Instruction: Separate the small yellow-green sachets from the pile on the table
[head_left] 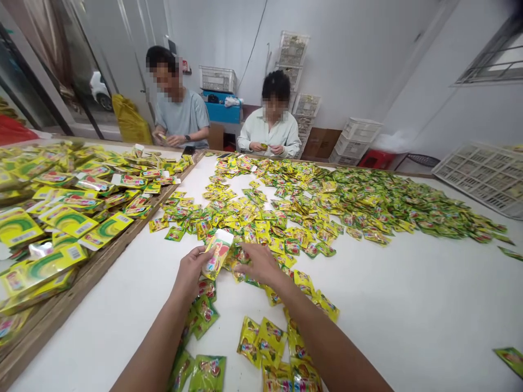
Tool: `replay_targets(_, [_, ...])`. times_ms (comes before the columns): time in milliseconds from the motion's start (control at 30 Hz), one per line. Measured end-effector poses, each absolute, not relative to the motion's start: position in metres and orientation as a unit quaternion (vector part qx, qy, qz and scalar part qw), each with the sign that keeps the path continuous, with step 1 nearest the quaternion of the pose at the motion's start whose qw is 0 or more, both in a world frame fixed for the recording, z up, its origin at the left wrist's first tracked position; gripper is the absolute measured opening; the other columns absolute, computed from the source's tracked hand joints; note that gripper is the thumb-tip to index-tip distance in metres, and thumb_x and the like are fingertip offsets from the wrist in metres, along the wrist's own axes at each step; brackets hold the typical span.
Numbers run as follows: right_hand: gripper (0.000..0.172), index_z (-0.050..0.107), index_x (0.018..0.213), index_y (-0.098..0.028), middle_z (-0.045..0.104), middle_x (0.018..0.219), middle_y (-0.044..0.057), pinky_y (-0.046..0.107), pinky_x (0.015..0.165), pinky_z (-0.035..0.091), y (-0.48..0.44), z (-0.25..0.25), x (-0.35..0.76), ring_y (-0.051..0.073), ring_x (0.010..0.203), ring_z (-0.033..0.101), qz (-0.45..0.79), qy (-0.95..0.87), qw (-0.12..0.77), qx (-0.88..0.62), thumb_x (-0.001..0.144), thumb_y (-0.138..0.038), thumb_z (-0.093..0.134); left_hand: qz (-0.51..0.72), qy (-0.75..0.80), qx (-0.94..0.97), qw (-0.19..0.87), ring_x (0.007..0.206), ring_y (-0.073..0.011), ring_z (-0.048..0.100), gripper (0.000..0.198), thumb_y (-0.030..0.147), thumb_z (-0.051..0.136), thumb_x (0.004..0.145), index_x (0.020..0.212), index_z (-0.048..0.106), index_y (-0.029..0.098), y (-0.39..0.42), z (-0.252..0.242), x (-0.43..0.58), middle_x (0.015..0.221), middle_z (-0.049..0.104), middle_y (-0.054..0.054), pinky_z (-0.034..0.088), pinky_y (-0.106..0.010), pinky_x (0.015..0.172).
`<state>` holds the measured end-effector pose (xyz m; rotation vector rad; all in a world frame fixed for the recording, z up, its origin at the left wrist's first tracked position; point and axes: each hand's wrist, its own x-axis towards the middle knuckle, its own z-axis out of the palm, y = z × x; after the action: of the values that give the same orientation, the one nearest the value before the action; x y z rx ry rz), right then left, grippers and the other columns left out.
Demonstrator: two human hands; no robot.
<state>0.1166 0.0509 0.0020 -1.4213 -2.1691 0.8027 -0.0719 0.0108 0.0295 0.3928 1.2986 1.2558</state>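
By the left hand (195,267), a slim carton (216,258) is pinched at its left side above the white desk (388,305); apparently light and easily crushed, it is best gripped by its edges. Its long axis is slanted rightward, white end pointed away. Over sachets (241,212), the right hand (259,264) is held, thumb and fingers parted.

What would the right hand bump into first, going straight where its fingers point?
The right hand would probably meet the yellow carton in the left hand, though depth is unclear; it could touch sachets first.
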Motion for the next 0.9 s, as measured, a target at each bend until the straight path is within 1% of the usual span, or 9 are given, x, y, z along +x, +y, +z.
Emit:
replay_targets(100, [0.022,0.067,0.099,-0.025,0.070,0.083,0.006,0.047,0.091,0.037,0.046,-0.006,0.116,0.023,0.083,0.062,0.259,-0.776,0.202,-0.538,0.081,-0.029,0.055,0.541,0.565,0.171,0.600,0.050,-0.0116,0.059,0.044,0.032,0.083,0.047,0.079,0.060,0.013,0.011,0.026,-0.073,0.061,0.067,0.000,0.043,-0.020,0.047])
replay_targets(167, [0.026,0.066,0.099,-0.023,0.067,0.072,0.005,0.043,0.084,0.043,0.042,-0.005,0.129,0.020,0.071,0.061,0.278,-0.707,0.257,-0.598,0.086,-0.033,0.046,0.539,0.563,0.177,0.601,0.051,-0.0122,0.058,0.044,0.033,0.083,0.047,0.080,0.060,0.014,0.011,0.024,-0.073,0.062,0.067,0.000,0.042,-0.020,0.047])
replay_targets(233, [0.032,0.062,0.100,-0.021,0.067,0.078,0.006,0.039,0.078,0.046,0.036,-0.003,0.146,0.021,0.076,0.061,0.328,-0.615,0.332,-0.635,0.084,-0.043,0.047,0.523,0.556,0.203,0.613,0.052,-0.0130,0.059,0.044,0.034,0.082,0.048,0.082,0.062,0.014,0.010,0.022,-0.071,0.063,0.067,-0.001,0.042,-0.021,0.049])
replay_targets(333, [0.042,0.058,0.097,-0.018,0.066,0.092,0.009,0.035,0.076,0.048,0.028,-0.003,0.167,0.023,0.088,0.061,0.400,-0.497,0.411,-0.652,0.073,-0.053,0.057,0.467,0.552,0.281,0.632,0.057,-0.0154,0.059,0.042,0.041,0.079,0.054,0.084,0.066,0.014,0.008,0.018,-0.067,0.067,0.068,-0.003,0.042,-0.023,0.052])
replay_targets(467, [0.057,0.053,0.095,-0.016,0.063,0.095,0.011,0.030,0.059,0.047,0.021,-0.008,0.176,0.021,0.076,0.059,0.472,-0.385,0.447,-0.655,0.058,-0.058,0.067,0.406,0.600,0.385,0.572,0.071,-0.0209,0.062,0.042,0.047,0.076,0.056,0.082,0.069,0.015,0.004,0.012,-0.063,0.078,0.070,-0.005,0.045,-0.027,0.060])
replay_targets(500, [0.059,0.053,0.095,-0.016,0.063,0.094,0.010,0.029,0.058,0.047,0.020,-0.009,0.176,0.019,0.074,0.058,0.478,-0.376,0.453,-0.652,0.057,-0.058,0.068,0.390,0.613,0.403,0.556,0.073,-0.0217,0.062,0.043,0.048,0.076,0.054,0.081,0.069,0.015,0.003,0.011,-0.062,0.079,0.070,-0.005,0.045,-0.027,0.062])
replay_targets(600, [0.051,0.054,0.089,-0.017,0.060,0.084,0.005,0.027,0.062,0.044,0.019,-0.008,0.178,0.017,0.074,0.055,0.444,-0.423,0.439,-0.656,0.061,-0.059,0.065,0.348,0.651,0.424,0.525,0.070,-0.0216,0.060,0.050,0.051,0.076,0.050,0.082,0.068,0.013,0.003,0.012,-0.061,0.076,0.069,-0.005,0.044,-0.028,0.061])
replay_targets(733, [0.038,0.051,0.073,-0.019,0.046,0.062,-0.002,0.025,0.056,0.035,0.017,-0.010,0.180,0.013,0.061,0.043,0.374,-0.510,0.372,-0.680,0.072,-0.058,0.054,0.344,0.666,0.430,0.503,0.066,-0.0206,0.058,0.051,0.054,0.074,0.051,0.079,0.067,0.013,0.004,0.018,-0.059,0.069,0.066,-0.004,0.043,-0.028,0.059])
replay_targets(900, [0.032,0.044,0.065,-0.019,0.037,0.058,-0.004,0.025,0.055,0.028,0.013,-0.018,0.172,0.012,0.057,0.036,0.355,-0.543,0.347,-0.678,0.074,-0.050,0.051,0.347,0.651,0.472,0.483,0.065,-0.0206,0.056,0.046,0.060,0.068,0.056,0.069,0.065,0.015,0.003,0.014,-0.058,0.064,0.063,-0.002,0.041,-0.027,0.059])
